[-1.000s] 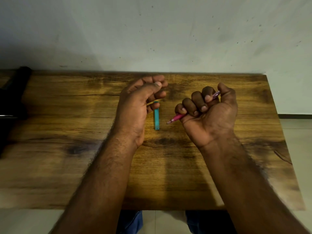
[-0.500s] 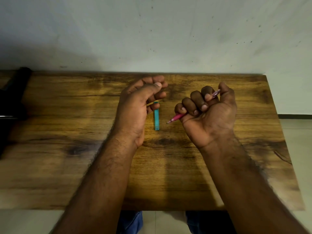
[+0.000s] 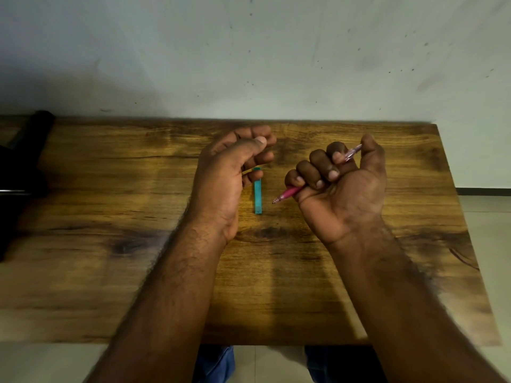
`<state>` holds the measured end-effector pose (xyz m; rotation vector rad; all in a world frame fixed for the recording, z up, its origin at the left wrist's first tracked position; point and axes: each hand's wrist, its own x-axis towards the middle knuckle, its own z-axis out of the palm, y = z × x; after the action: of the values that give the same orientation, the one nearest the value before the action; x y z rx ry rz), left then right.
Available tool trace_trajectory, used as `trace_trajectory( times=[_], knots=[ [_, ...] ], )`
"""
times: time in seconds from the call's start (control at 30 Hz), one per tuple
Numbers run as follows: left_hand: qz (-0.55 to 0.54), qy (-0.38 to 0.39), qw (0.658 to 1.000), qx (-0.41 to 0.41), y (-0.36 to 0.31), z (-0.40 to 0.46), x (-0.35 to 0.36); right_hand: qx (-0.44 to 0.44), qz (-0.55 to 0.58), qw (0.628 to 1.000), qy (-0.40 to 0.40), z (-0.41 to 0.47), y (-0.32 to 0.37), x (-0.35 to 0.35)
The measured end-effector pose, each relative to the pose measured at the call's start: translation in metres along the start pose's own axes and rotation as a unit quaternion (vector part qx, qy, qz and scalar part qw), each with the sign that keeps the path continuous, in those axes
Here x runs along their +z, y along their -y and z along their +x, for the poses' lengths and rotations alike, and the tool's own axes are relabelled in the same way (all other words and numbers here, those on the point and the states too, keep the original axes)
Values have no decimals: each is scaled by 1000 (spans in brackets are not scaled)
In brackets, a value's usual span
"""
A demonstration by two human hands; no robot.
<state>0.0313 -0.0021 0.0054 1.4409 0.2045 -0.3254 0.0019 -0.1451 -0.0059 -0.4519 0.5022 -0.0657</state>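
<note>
Pale, speckled wall (image 3: pixel 276 51) stands behind a dark-grained wooden table (image 3: pixel 110 189) that fills the view. At the far left edge a black object (image 3: pixel 25 150) lies partly out of frame; what it is cannot be told.

Moving right, the left hand (image 3: pixel 226 178) rests on its side near the table's middle, its fingers loosely curled with the thumb laid over them. Whether they pinch anything is hard to say. A teal pen cap (image 3: pixel 258 192) lies flat on the wood just beside this hand, its far end tucked under the lowest curled fingers and seemingly touching them.

Right of the cap, the right hand (image 3: pixel 340 189) is turned palm up, all four fingers wrapped round a pink pen (image 3: pixel 287 194). The tip points down and left toward the cap, close but apart from it; the clear far end pokes out between forefinger and thumb.

Judging from this, the pen and cap are being brought together. That would go best with the cap pinched near its open end and held level, and the pen slid along its own line rather than at a slant, so the tip enters cleanly.
</note>
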Motion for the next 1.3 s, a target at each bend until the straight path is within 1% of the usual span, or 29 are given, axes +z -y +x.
trace_trajectory(
  times=[0.13, 0.33, 0.47, 0.9, 1.3],
  knots=[
    [2, 0, 1000, 0, 0, 0, 0, -10, -7, 1000, -3, 1, 1, 0],
    [1, 1, 1000, 0, 0, 0, 0, -1, 28, 1000, 11, 0, 1, -1],
    [-4, 0, 1000, -1, 0, 0, 0, -13, 19, 1000, -3, 0, 2, -1],
    [-2, 2, 1000, 2, 1, 0, -1, 5, 30, 999, 13, 0, 1, -1],
    [-5, 1, 1000, 0, 1, 1, -1, 9, 29, 1000, 10, 0, 2, -1]
  ],
)
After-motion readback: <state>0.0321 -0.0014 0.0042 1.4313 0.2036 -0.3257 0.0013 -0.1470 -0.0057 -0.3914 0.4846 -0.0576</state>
